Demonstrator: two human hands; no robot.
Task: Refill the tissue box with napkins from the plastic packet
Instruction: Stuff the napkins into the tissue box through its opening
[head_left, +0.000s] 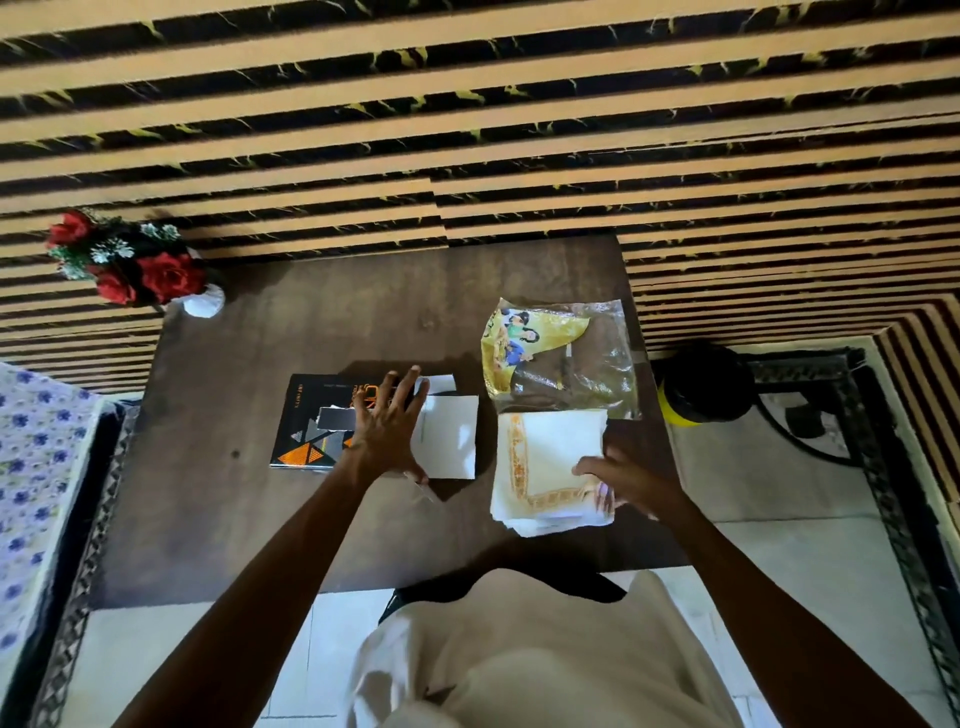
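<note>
A black tissue box (306, 426) with orange triangles lies flat on the brown table (218, 509). White napkins (451, 436) stick out of its right side. My left hand (387, 431) rests spread over the box and the napkins' left edge, fingers apart. To the right lies a stack of white napkins with an orange border (545, 457). My right hand (621, 480) sits on the stack's lower right part, fingertips on the top napkin. Behind the stack lies the flattened plastic packet (566, 358), clear with a yellow print.
A white vase of red flowers (135, 265) stands at the table's far left corner. A black and yellow round object (701, 384) sits on the floor just right of the table. A striped wall runs behind. A floral cloth (36, 467) lies at the left.
</note>
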